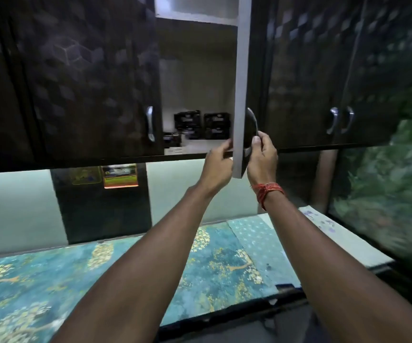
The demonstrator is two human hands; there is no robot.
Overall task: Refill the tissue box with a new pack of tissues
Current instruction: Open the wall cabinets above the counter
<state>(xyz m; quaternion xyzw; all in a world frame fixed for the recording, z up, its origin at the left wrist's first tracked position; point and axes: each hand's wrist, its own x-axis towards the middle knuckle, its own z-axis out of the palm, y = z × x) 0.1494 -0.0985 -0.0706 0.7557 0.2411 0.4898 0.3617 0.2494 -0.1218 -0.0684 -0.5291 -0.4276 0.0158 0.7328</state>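
Observation:
An upper cabinet door point(242, 82) stands swung out edge-on towards me, showing its white edge. My right hand point(261, 157) grips the door's metal handle point(253, 120) on its dark outer face. My left hand point(218, 162) is raised to the door's lower inner edge, fingers curled against it. Inside the cabinet, on the bottom shelf point(200, 144), stand two dark boxes point(201, 125) and a smaller dark item point(172, 139). No tissue box or tissue pack is recognisable in this view.
Dark patterned cabinet doors with metal handles point(150, 123) run left and right of the open one. Below lies a counter point(51, 280) covered with teal floral sheets. A small picture card point(120, 175) hangs on the back wall. Green foliage point(397, 181) is blurred at right.

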